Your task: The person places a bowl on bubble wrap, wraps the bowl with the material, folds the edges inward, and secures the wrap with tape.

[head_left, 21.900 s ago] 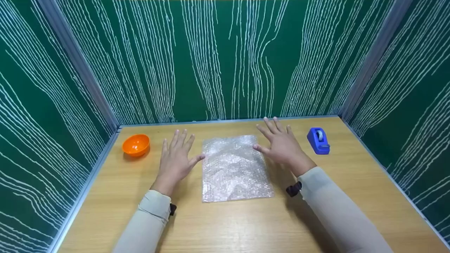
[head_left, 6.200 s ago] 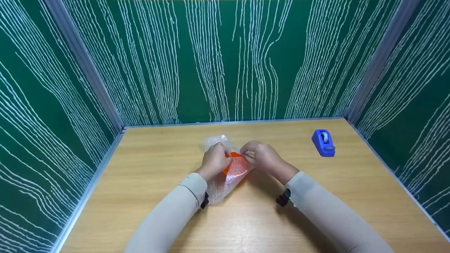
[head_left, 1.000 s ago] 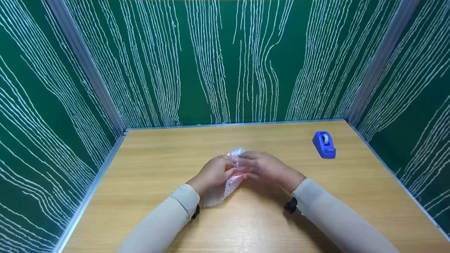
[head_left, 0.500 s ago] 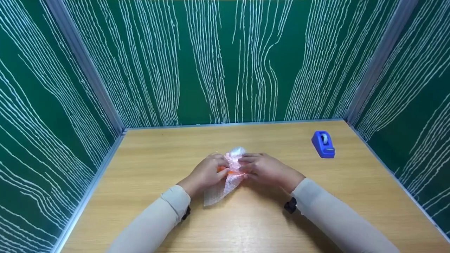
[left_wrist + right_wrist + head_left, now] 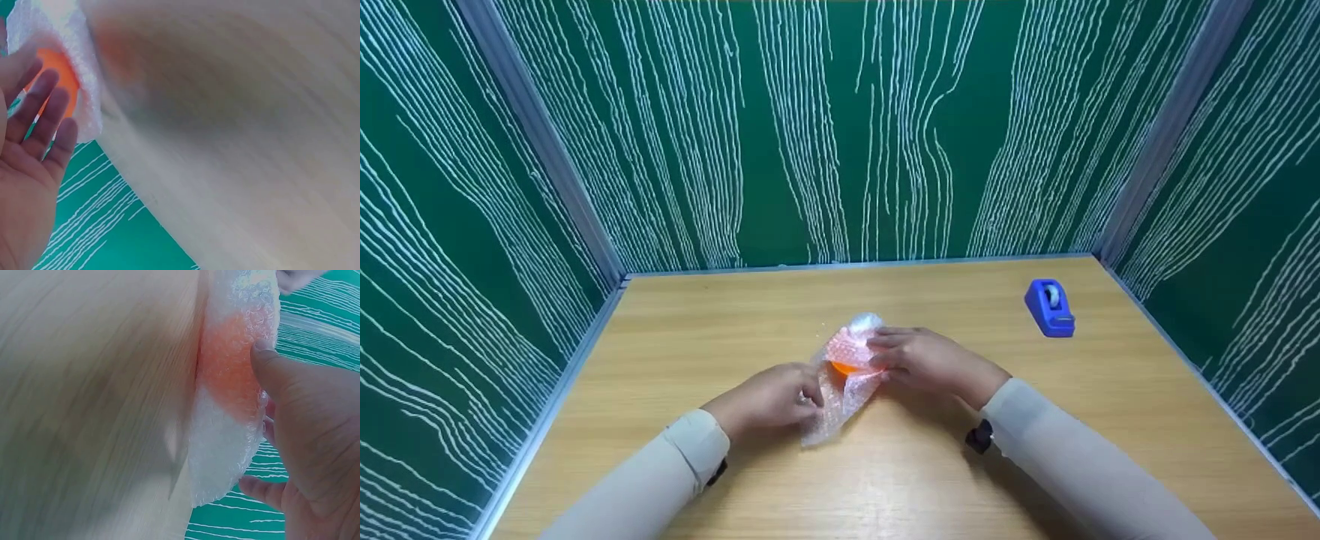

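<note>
An orange bowl [image 5: 844,368] lies mostly covered by clear bubble wrap [image 5: 859,390] at mid-table, its orange showing through and at a gap. My right hand [image 5: 926,364] holds the wrapped bowl from the right, thumb and fingers on the wrap; the right wrist view shows the thumb pressed on the bubble wrap [image 5: 219,444], fingers partly hidden behind it. At the wrap's lower left is my left hand [image 5: 776,397], fingertips right at its loose edge. In the left wrist view its fingers [image 5: 48,121] are spread and loosely bent before the bowl's orange opening [image 5: 59,73].
A blue tape dispenser [image 5: 1050,309] with a roll of tape stands at the table's back right. Green walls with white wavy lines [image 5: 780,135] close off the back and sides of the wooden table [image 5: 720,315].
Since half a second ago my left hand has left the bowl and moved down and left to the wrap's loose edge. The right hand stays put. Much earlier, bowl and flat wrap lay apart.
</note>
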Demonstrator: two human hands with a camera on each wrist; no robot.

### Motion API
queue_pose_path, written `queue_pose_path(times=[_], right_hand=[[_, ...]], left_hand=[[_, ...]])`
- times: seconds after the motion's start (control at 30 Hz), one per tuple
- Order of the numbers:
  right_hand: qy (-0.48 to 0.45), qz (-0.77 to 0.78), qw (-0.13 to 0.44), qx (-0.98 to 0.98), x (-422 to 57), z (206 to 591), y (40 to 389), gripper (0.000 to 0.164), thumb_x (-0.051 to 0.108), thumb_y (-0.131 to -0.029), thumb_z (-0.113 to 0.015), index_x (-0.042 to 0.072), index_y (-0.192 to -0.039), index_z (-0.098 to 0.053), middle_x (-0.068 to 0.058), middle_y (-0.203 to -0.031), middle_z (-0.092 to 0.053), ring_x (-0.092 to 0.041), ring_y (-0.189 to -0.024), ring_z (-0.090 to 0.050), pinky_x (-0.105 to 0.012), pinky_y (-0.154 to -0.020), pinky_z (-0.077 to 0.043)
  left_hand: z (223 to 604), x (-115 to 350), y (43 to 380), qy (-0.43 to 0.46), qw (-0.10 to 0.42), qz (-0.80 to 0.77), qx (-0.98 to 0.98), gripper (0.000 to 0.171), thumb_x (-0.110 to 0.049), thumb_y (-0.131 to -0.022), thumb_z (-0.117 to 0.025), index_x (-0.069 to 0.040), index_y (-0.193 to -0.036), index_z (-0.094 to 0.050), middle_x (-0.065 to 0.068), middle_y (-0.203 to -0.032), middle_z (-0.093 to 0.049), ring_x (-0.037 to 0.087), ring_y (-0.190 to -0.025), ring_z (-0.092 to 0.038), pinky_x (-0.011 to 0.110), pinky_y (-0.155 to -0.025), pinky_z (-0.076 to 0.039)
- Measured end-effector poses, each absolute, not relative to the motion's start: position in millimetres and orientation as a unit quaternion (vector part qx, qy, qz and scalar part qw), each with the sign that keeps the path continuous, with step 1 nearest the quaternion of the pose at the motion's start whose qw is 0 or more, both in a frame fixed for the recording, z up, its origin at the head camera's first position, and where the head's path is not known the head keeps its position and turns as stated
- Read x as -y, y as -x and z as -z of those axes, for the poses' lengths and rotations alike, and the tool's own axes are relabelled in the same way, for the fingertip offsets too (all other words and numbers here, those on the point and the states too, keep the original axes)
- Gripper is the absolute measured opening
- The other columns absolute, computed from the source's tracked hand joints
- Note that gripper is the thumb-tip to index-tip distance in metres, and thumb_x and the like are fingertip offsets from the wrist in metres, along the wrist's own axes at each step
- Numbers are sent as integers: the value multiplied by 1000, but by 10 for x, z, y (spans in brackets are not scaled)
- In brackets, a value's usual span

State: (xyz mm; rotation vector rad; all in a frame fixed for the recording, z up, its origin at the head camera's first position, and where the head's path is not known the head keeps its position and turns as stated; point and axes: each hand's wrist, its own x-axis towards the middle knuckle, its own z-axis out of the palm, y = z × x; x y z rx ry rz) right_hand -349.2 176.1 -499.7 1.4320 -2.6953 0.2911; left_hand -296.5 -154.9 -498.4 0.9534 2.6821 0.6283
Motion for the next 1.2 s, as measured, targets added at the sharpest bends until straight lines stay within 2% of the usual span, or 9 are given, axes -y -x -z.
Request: queue_pose_path(times=[0.1, 0.2, 0.3, 0.4, 0.67, 0.87, 0.97, 1.1, 1.2], right_hand=[[-465, -93, 36, 880, -1763, 4997, 3486, 34, 28, -107, -81, 18, -139, -81, -8, -163, -67, -34, -159, -58, -58, -130, -47], [-462, -94, 32, 881, -1763, 4995, 3478, 34, 27, -107, -81, 19, -140, -81, -7, -164, -66, -34, -160, -57, -58, -130, -47], [-460, -99, 31, 882, -1765, 4995, 3474, 34, 27, -107, -81, 19, -140, -81, -8, -164, -66, -33, -160, -57, -57, -131, -47], [-460, -103, 31, 881, -1766, 4998, 3470, 34, 26, -107, -81, 18, -140, -81, -9, -164, -66, -34, -160, -57, -58, -130, -47], [-455, -96, 28, 885, -1769, 4994, 3459, 37, 30, -107, -81, 19, -142, -80, -7, -165, -65, -33, -161, -56, -59, -131, -46], [-450, -91, 31, 888, -1772, 4988, 3451, 37, 29, -107, -81, 19, -142, -80, -7, -165, -65, -33, -161, -56, -61, -130, -47], [-451, -84, 41, 888, -1776, 4985, 3439, 36, 26, -107, -81, 18, -142, -80, -9, -165, -65, -35, -160, -57, -62, -129, -48], [-444, -80, 34, 892, -1769, 4983, 3432, 36, 28, -108, -80, 20, -143, -80, -6, -167, -63, -33, -162, -55, -65, -129, -47], [-442, -84, 27, 893, -1768, 4985, 3433, 35, 29, -109, -79, 20, -143, -80, -6, -167, -63, -33, -162, -54, -68, -128, -47]], left_hand=[[5010, 1573, 2949, -345, 124, -208, -907, 13, -26, -98, -92, -20, -109, -90, -9, -105, -75, 11, -100, -67, 35, -102, -62], [5026, 1582, 2943, -370, 121, -199, -899, 18, -23, -90, -98, -18, -105, -90, -10, -103, -75, 7, -95, -62, 31, -93, -59], [5036, 1591, 2931, -378, 127, -193, -896, 29, -27, -81, -105, -18, -105, -90, -9, -111, -75, 7, -101, -63, 31, -97, -59], [5042, 1595, 2917, -373, 139, -187, -898, 38, -31, -76, -108, -20, -107, -91, -7, -123, -75, 10, -114, -66, 35, -109, -59], [5035, 1590, 2900, -352, 161, -177, -905, 35, -24, -78, -106, -23, -110, -91, -6, -135, -74, 15, -130, -65, 40, -121, -55], [5030, 1557, 2869, -351, 152, -161, -910, 38, -31, -75, -107, -21, -108, -91, -6, -136, -72, 16, -130, -65, 40, -123, -53], [5018, 1529, 2861, -352, 144, -153, -912, 29, -26, -80, -103, -20, -106, -90, -6, -133, -72, 17, -129, -66, 40, -123, -53], [4989, 1498, 2837, -354, 139, -130, -916, 24, -15, -82, -94, -20, -106, -90, -9, -125, -71, 14, -115, -67, 37, -110, -58], [4975, 1477, 2822, -358, 135, -118, -916, 21, -14, -84, -90, -21, -104, -88, -10, -116, -66, 11, -99, -61, 35, -98, -57]])
